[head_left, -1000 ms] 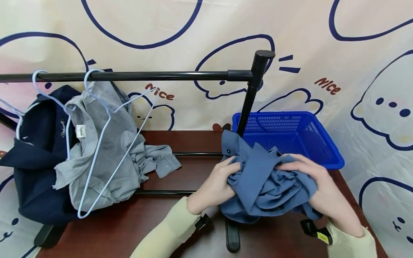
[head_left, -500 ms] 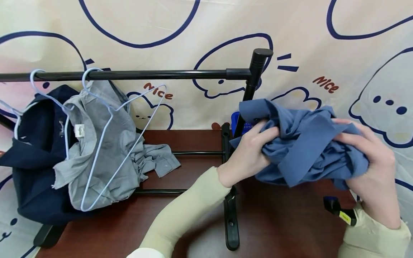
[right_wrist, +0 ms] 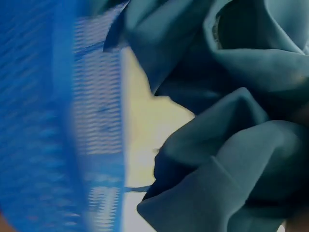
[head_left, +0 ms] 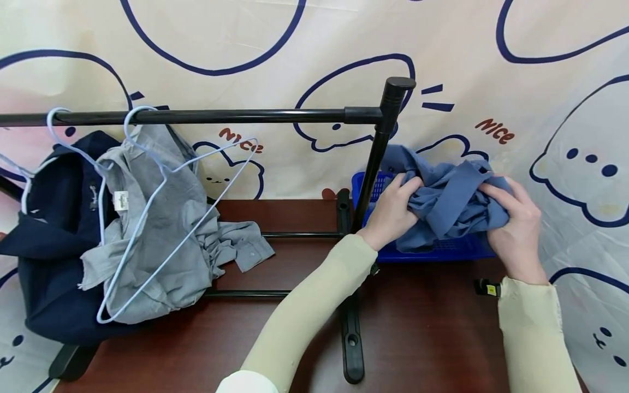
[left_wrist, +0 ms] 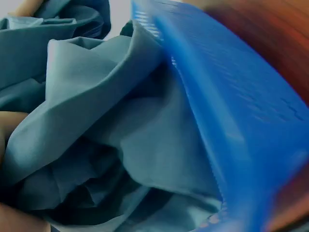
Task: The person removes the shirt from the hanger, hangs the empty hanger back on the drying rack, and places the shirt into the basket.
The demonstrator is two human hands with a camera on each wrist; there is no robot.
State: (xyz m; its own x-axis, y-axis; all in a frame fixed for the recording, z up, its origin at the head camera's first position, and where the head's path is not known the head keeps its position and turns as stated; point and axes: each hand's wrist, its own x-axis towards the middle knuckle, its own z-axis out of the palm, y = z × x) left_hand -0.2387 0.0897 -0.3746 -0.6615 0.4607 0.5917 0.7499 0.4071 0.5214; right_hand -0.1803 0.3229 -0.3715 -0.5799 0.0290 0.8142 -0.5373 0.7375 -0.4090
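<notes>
Left hand [head_left: 395, 215]: fingers curled into the near-left folds of the cloth [head_left: 444, 202].
Right hand [head_left: 518, 232]: fingers gripping the opposite side; presumably two hands because so loose a bundle would sag from one.
Cloth: over the basket [head_left: 437, 254], contact with its rim unclear; dusty blue, bunched, deeply creased, a flat strip across the front.
Basket: blue, perforated, on the worktop [head_left: 427, 327].
Rack [head_left: 245, 115]: black; its bar carries hangers [head_left: 126, 128], likely keeping the grey garment [head_left: 167, 234] and navy garment [head_left: 59, 295] up.
</notes>
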